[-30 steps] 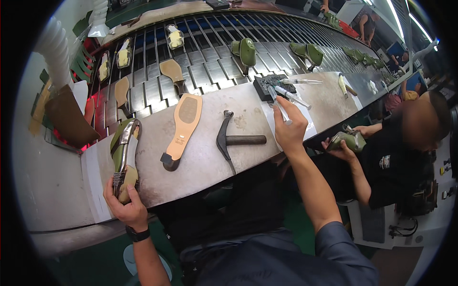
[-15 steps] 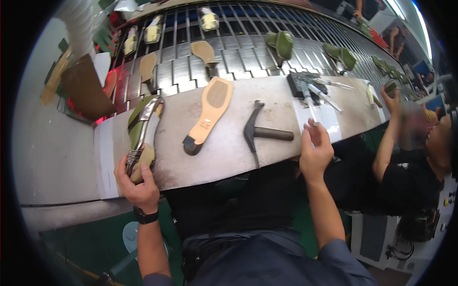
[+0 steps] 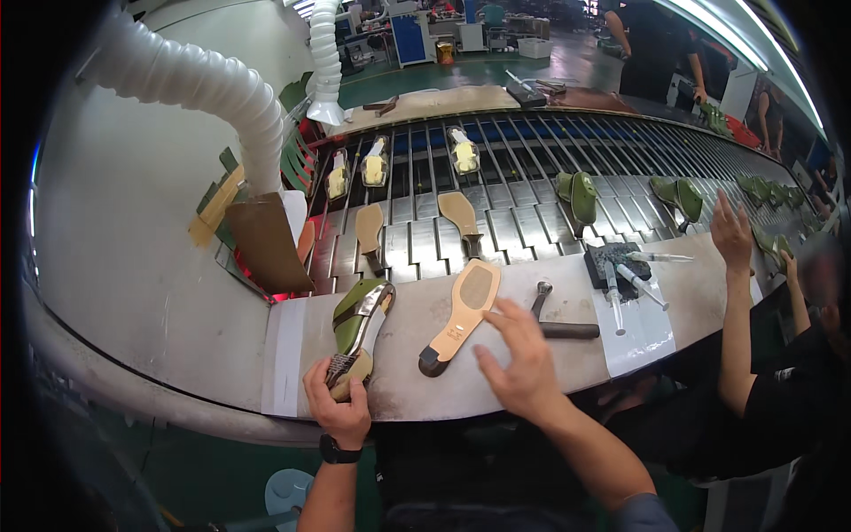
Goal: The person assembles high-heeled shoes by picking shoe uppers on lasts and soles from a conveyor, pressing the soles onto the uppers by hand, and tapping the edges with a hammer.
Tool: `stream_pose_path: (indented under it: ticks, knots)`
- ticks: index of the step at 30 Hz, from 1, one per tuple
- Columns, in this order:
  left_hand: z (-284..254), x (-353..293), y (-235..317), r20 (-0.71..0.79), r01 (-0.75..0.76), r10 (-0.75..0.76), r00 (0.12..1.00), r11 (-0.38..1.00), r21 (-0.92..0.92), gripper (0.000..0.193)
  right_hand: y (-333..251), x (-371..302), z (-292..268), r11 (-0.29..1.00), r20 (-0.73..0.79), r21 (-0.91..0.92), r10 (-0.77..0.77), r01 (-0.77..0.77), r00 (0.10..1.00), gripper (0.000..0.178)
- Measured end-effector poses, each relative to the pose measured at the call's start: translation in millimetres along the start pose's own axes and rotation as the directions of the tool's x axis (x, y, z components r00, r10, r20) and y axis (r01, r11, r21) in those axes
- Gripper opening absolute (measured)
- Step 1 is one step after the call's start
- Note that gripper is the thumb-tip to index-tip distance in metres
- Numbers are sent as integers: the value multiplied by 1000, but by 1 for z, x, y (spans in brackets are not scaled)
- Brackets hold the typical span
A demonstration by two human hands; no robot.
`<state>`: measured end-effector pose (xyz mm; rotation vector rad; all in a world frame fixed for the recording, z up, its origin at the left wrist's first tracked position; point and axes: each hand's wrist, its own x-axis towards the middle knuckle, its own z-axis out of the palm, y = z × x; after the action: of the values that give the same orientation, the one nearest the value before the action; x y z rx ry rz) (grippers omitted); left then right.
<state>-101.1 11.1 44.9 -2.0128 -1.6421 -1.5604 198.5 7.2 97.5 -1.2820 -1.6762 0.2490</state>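
Note:
My left hand grips one end of a green shoe with silver trim, resting on the bench at the left. Fingers and thumb spread apart, my right hand hovers empty beside a tan shoe sole with a dark heel. That sole lies underside up on the bench. Behind my right hand lies a hammer, its head partly covered by my fingers. Farther right, several syringes lean on a black block and over white paper.
Beyond the bench runs a slatted metal conveyor carrying soles, green shoe uppers and pale yellow shoe parts. A brown board and a white hose stand at the left. A co-worker's hand reaches in from the right.
My right hand has moved left from the syringes to beside the sole, and its fingers have spread. The view has tilted up and left. My left hand stays on the shoe.

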Motion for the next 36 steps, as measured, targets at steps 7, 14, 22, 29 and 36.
stream_pose_path:
  ticks: [7, 14, 22, 29, 36]
  knots:
    - [10, 4, -3, 10, 57, -56, 998, 998, -30, 51, -30, 26, 118, 741, 128, 518, 427, -427, 895, 28]
    - [-3, 14, 2, 65, 8, -6, 998, 1000, -18, 56, 19, 16, 50, 834, 189, 371, 362, -408, 913, 35]
    - [17, 178, 124, 449, -12, 139, 883, 962, -274, 80, 17, 14, 50, 853, 128, 332, 383, -404, 915, 32]
    - [96, 337, 166, 379, -359, 316, 870, 932, 46, 84, 7, 23, 51, 850, 103, 414, 311, -325, 945, 32]
    - [87, 332, 186, 331, -317, 338, 881, 941, -117, 67, 14, 4, 39, 845, 80, 412, 340, -341, 937, 31]
